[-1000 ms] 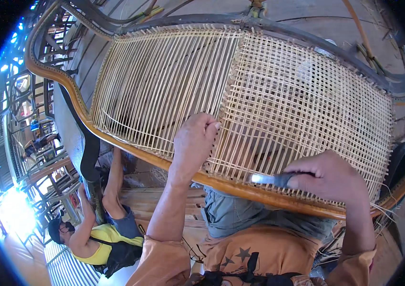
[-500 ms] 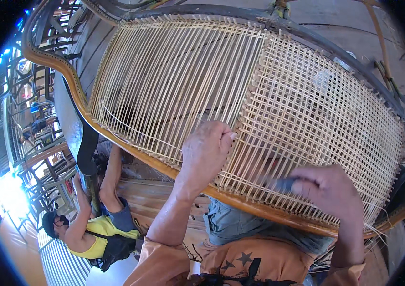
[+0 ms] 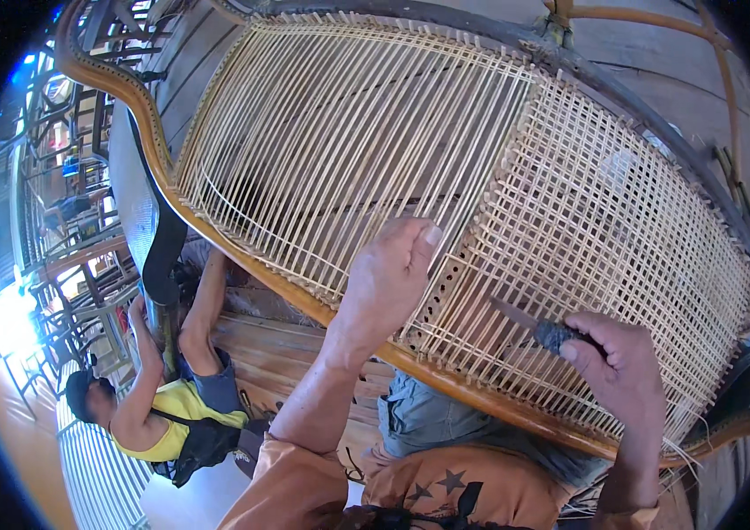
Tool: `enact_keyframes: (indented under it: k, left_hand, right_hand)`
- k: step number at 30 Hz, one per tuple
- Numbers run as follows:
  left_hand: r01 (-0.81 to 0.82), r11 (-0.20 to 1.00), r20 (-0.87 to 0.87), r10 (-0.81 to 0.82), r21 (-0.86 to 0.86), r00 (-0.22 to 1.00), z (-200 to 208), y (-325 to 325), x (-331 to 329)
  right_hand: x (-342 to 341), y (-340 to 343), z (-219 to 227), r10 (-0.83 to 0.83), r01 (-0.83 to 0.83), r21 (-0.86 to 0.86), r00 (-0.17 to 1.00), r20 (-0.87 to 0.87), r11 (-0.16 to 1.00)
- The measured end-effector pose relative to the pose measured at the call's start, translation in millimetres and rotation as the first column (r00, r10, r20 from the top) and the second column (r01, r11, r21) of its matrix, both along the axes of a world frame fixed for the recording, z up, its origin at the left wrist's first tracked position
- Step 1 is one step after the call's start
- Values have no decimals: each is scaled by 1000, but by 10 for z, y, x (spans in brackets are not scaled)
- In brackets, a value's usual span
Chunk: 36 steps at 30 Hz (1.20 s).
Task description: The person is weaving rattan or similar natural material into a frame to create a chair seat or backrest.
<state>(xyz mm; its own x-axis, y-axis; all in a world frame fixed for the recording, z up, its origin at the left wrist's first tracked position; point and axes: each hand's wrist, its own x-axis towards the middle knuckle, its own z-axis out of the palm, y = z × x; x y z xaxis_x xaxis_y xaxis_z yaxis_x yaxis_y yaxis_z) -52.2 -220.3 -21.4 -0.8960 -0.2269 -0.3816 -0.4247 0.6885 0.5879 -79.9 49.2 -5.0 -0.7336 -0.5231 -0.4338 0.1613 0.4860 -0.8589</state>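
Note:
A bentwood seat or back frame (image 3: 304, 305) lies across my lap, strung with pale cane. The left panel (image 3: 331, 132) carries mostly parallel strands, while the right panel (image 3: 622, 212) is woven into an open grid. Between them runs a crossbar (image 3: 448, 284) with a row of holes bare in its lower part and pegs higher up. My left hand (image 3: 384, 287) is closed in a fist over the strands just left of that crossbar; whatever its fingers hold is hidden. My right hand (image 3: 615, 367) grips a knife (image 3: 558, 336) with a dark wrapped handle, its blade pointing toward the crossbar above the cane.
At the lower left sits another person (image 3: 176, 424) in a yellow top and dark cap, beside a dark curved post (image 3: 161, 256). Wooden planks (image 3: 291, 353) lie below the frame. Stacked chair frames (image 3: 83, 291) stand at far left. Loose cane ends (image 3: 688, 450) stick out at lower right.
The knife, blurred before, now shows sharply, with its blade angled up and left. Bare holes in the crossbar have come into sight beside my left fist. The whole view has shifted slightly.

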Motion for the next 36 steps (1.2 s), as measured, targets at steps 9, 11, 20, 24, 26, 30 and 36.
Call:
enact_keyframes:
  k: [9, 11, 20, 24, 26, 30, 36]
  left_hand:
    - [142, 984, -37, -147, -104, 988, 4, 90, 20]
    - [153, 976, -11, -157, -158, 988, 0, 105, 23]
    - [110, 977, -32, -118, -183, 993, -48, 85, 43]
    - [113, 982, 2, -114, -155, 993, -36, 101, 16]
    - [110, 983, 6, -111, -146, 994, -9, 120, 12]
    - [90, 969, -66, -108, -230, 992, -10, 164, 73]
    - [299, 909, -275, -378, -290, 884, 235, 525, 419]
  right_hand:
    - [-130, -147, 29, 154, -161, 86, 984, 85, 983]
    - [-103, -138, -2, 24, -23, 23, 999, -45, 999]
    - [31, 21, 56, -77, 76, 30, 997, 14, 997]
    - [127, 193, 150, -39, 43, 57, 997, -66, 997]
    - [47, 250, 303, 43, -39, 132, 999, -29, 990]
    - [27, 351, 353, 111, -115, 195, 993, 33, 974]
    - [-3, 606, 368, 39, -4, 304, 993, -108, 953]
